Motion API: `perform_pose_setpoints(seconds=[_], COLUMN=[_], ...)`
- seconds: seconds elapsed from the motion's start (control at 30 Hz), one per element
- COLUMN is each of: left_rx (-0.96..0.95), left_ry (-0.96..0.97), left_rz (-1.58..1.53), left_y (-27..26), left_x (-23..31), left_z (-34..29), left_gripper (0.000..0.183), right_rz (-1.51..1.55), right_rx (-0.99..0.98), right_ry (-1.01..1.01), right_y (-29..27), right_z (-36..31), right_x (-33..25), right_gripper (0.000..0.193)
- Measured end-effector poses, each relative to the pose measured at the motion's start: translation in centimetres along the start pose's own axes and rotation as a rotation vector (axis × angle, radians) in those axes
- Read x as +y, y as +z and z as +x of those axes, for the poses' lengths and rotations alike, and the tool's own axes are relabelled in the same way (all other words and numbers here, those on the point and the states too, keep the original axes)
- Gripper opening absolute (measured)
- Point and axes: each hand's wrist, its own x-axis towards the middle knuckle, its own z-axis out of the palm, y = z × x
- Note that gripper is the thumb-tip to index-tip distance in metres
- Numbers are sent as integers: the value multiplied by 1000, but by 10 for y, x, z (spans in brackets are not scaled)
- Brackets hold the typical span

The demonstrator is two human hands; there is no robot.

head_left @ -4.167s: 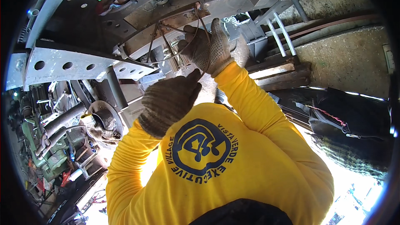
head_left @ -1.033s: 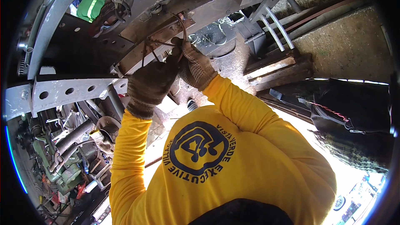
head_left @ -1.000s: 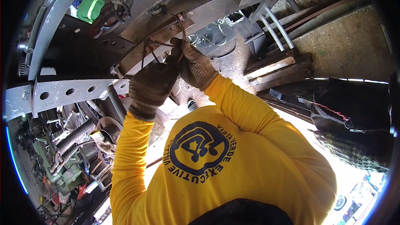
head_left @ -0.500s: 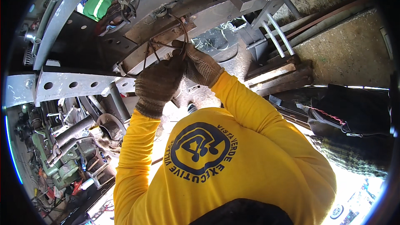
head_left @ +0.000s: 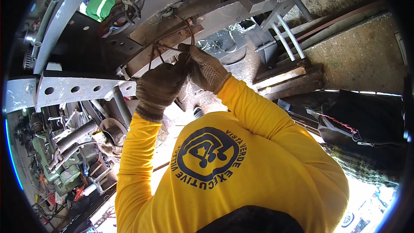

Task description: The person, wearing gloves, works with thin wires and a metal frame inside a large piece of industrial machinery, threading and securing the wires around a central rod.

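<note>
In a knitted brown work glove, my left hand (head_left: pixel 158 85) is closed, with its fingertips against those of my right hand. My right hand (head_left: pixel 208 70), in a dotted glove, is pinched at the same spot. Between them they grip a thin brown bent rod (head_left: pixel 191 30), which arches up and away from the fingers. Thin straight pieces spread left from the grip, and I cannot tell whether they are one piece with it. The gloves hide the gripped ends. Just beyond lies a brown metal beam (head_left: pixel 148 58).
A grey perforated steel bar (head_left: pixel 86 87) juts in from the left. Under it sit a green machine (head_left: pixel 64 170) and cluttered metal parts. Two pale rods (head_left: pixel 289 41) and stacked dark bars (head_left: pixel 293 77) are at the right, near a black bag (head_left: pixel 362 116).
My left hand has shifted slightly left and down. My right hand has moved a little left, still gripping the bent rod.
</note>
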Motion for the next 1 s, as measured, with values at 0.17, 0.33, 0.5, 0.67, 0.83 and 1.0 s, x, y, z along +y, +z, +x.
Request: perform_pose_setpoints(seconds=[0.17, 0.33, 0.5, 0.67, 0.83, 1.0], left_rx=[-86, -45, -27, 41, 114, 30], left_ry=[-149, -148, -105, 22, 143, -10], left_rz=[68, 42, 42, 39, -80, 12], left_y=[-8, -2, -2, 0, 15, 10], left_x=[28, 21, 15, 2, -24, -4], left_z=[11, 12, 10, 11, 5, 4], left_gripper=[28, 21, 20, 24, 27, 28], right_rz=[37, -28, 13, -25, -90, 36], right_rx=[-29, 31, -11, 68, 190, 96], right_ry=[94, 114, 75, -25, -90, -45], right_y=[2, 2, 0, 5, 14, 7], right_z=[-2, -2, 2, 3, 5, 5], right_x=[-15, -17, -10, 0, 10, 6], right_gripper=[42, 44, 43, 41, 37, 34])
